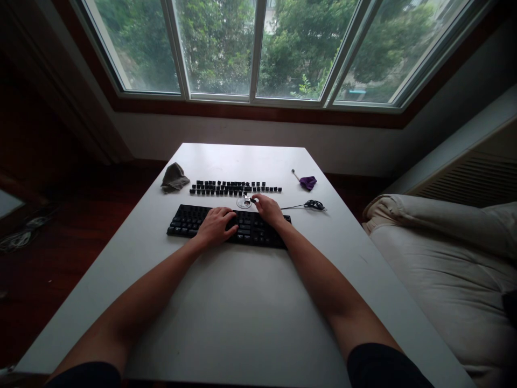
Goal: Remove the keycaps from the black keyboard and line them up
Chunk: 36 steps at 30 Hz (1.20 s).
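Note:
A black keyboard (189, 220) lies across the middle of the white table (242, 302). My left hand (216, 225) rests flat on its keys, fingers spread. My right hand (269, 209) is at the keyboard's far edge, fingers pinched round a small tool whose metal tip points at a round clear dish (243, 203) just behind the keyboard. Rows of loose black keycaps (234, 188) are laid out beyond the dish.
A grey cloth (174, 177) lies at the far left of the table, a purple brush (307, 181) at the far right, and a coiled black cable (314, 205) to the right of the keyboard. A cream cushion (444, 253) adjoins the table's right edge. Windows face me.

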### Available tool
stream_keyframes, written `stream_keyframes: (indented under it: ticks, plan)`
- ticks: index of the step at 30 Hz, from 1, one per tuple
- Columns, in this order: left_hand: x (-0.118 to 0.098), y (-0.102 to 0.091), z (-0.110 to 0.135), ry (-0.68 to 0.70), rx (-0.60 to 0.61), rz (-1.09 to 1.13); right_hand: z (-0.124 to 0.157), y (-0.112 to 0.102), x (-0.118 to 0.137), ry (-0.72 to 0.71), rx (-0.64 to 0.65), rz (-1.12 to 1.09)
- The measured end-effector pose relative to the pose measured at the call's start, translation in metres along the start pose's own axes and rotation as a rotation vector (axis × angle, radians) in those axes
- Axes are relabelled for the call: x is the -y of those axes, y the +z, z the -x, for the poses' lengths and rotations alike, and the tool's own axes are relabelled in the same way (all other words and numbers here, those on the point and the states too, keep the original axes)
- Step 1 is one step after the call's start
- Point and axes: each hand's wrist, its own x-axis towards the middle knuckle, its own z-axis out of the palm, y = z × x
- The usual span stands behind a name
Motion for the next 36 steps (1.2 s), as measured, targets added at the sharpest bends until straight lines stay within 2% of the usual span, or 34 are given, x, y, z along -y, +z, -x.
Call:
stream_keyframes:
  ticks: [36]
  plan:
    - [0.0004, 0.0009, 0.0007, -0.004, -0.009, 0.017, 0.0022, -0.0018, 0.0013, 0.011, 0.016, -0.002]
